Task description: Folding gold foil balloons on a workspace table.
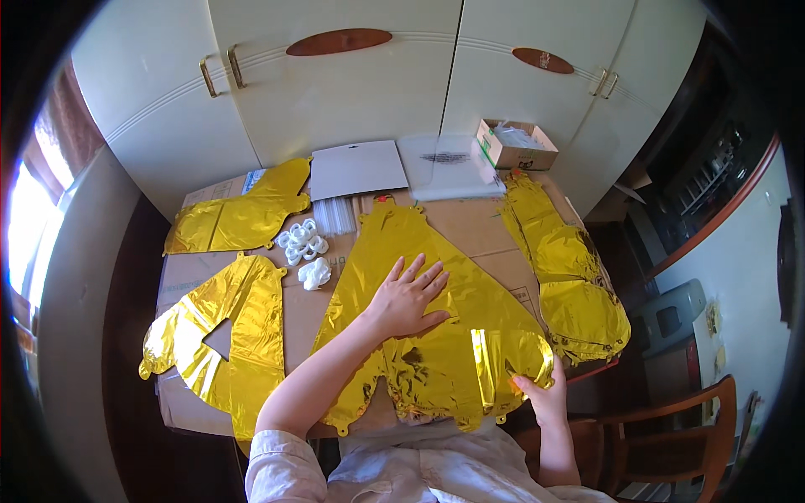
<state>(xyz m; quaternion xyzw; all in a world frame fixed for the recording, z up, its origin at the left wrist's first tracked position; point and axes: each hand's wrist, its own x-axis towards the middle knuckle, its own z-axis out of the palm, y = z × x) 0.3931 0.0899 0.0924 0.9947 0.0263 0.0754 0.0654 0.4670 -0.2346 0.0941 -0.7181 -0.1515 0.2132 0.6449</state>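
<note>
A large, flat gold foil balloon [377,285] lies in front of me, its narrow end pointing away and its wide end hanging at the near table edge. My left hand [407,298] rests on its middle, palm down with fingers spread. At the balloon's near right corner, my right hand [547,398] pinches the foil edge between thumb and fingers. To the left is another flat gold balloon [258,318] with a triangular hole. A third gold balloon [239,220] lies behind that one, and a crinkled gold balloon [574,281] stretches along the right side.
Cardboard [478,226] covers the table. White ribbon rolls [302,241], a white bundle [314,274] and clear sticks [335,216] lie left of centre. Behind are a pale card [359,169], clear plastic bags [449,172] and an open box [520,155]. A wooden chair [708,436] stands near right.
</note>
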